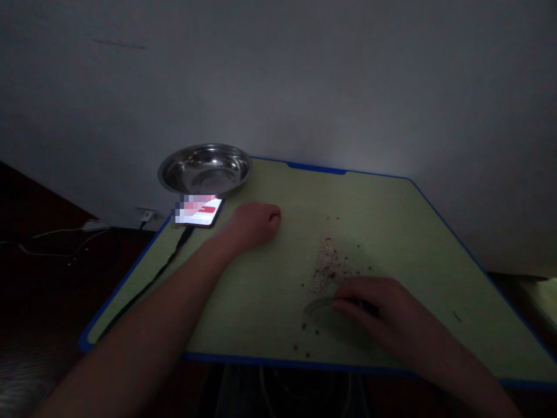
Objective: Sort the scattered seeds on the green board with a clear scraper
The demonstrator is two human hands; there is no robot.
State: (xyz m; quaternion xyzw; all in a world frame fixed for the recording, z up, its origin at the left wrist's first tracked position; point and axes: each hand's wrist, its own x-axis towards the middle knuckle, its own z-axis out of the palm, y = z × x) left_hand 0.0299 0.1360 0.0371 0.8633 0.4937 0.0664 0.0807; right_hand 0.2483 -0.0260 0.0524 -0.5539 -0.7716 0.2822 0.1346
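My left hand [255,220] rests on a green table [391,209] as a closed fist, just right of a lit phone [199,211]; nothing shows in it. My right hand [374,307] lies lower down, fingers curled and pressed together on the tabletop beside a scatter of small dark grains [328,264]. Its fingertips touch the near end of the scatter, next to a faint round mark [319,307] on the table. The light is dim, and I cannot make out whether the fingers pinch any grains.
A shiny steel bowl [204,168] stands at the table's far left corner, behind the phone. A black cable [152,278] runs from the phone over the left edge. The table has a blue rim [278,363] and stands against a pale wall.
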